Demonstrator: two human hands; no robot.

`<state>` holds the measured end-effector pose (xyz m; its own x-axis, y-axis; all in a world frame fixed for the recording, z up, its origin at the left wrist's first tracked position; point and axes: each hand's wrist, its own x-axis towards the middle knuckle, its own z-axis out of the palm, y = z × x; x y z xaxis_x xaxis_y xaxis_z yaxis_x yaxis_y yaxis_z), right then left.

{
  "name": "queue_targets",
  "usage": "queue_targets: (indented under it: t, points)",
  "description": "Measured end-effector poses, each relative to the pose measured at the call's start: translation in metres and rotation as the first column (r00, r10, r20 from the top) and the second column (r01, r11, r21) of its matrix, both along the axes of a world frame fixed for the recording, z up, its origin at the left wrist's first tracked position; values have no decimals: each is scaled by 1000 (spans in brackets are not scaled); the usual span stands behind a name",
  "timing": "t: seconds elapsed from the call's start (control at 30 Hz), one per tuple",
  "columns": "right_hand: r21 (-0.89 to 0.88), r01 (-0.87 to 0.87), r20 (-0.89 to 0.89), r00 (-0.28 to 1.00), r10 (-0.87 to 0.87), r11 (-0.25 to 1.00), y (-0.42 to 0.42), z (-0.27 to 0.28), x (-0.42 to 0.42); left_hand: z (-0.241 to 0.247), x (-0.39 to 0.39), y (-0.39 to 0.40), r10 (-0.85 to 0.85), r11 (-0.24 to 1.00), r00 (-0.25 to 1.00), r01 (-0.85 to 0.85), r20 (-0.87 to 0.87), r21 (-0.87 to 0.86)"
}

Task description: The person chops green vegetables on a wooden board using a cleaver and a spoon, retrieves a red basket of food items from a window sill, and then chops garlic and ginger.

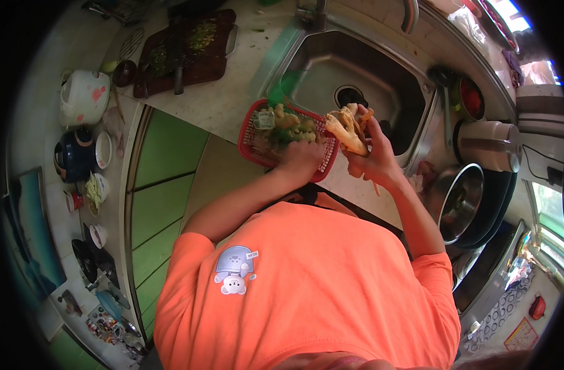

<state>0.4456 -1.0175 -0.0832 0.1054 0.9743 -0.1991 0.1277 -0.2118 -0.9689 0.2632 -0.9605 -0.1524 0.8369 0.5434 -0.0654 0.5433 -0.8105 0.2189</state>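
My right hand (374, 157) holds a bunch of long, tan, branched food pieces (349, 129), perhaps roots, over the counter beside the sink (309, 60); their exact kind cannot be told. A red plastic basket (247, 155) stands at the counter's front edge, left of that hand. Inside it lie knobbly, ginger-like pieces (286, 121) and a small printed paper or packet (264, 120). My left hand (303, 159) reaches over the basket's near side with its fingers down among the contents; the fingertips are hidden, so a grip cannot be told.
A dark red cutting board (215, 60) with chopped greens and a knife (178, 76) lies at the upper left. A faucet (320, 16) rises behind the sink. At the right stand a steel bowl (462, 203), a pale kettle-like vessel (487, 143) and a ladle (447, 111).
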Motion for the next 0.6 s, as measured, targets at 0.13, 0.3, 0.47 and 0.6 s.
queue_targets:
  t: [0.13,0.3,0.47,0.6]
  points:
    - [32,7,-19,1000,-6,999,0,-12,0,-19,18,-15,40,985,984,-10,-174,170]
    - [-133,86,-268,956,-120,987,-1,-22,-5,-18,6,-9,40,998,996,-43,-80,-42]
    - [16,64,-216,975,-59,998,16,-37,-40,14,-41,18,213,969,924,-158,318,-189]
    - [181,-104,299,953,47,978,24,-65,-57,18,-69,36,498,787,861,-397,107,-472]
